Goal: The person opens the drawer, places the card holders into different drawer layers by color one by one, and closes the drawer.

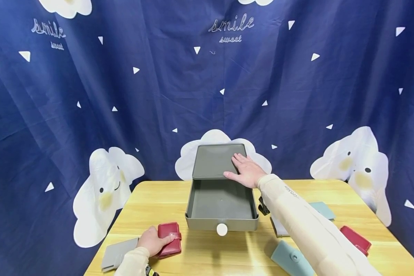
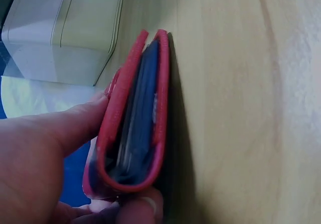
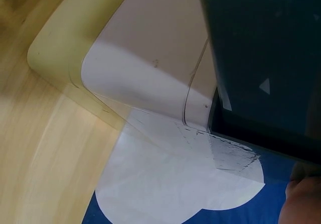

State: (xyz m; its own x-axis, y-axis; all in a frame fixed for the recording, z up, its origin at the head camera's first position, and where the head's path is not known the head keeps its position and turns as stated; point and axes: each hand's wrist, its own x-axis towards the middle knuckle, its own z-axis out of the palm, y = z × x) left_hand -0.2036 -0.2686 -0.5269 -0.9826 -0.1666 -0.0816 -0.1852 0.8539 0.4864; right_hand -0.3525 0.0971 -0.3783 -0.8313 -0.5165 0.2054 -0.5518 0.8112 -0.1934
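Note:
My left hand [image 1: 151, 241] grips a red wallet [image 1: 168, 230] at the table's front left, with the thumb across its strap. Seen end-on in the left wrist view, the wallet [image 2: 161, 93] shows dark inner layers between its red covers. At the table's middle stands a storage box with a dark grey top [image 1: 214, 159]; its drawer [image 1: 224, 224] is pulled out towards me, white round knob [image 1: 222, 229] in front. Fingers spread, my right hand [image 1: 246, 172] rests on the right side of the box top. Only part of that hand [image 3: 303, 201] appears in the right wrist view.
A grey wallet [image 1: 119, 253] lies left of my left hand. On the right, around and partly beneath my forearm, are a light blue snap wallet [image 1: 291, 257], another light blue item [image 1: 322, 210], a red wallet [image 1: 355, 238] and a partly covered pale item [image 1: 279, 228].

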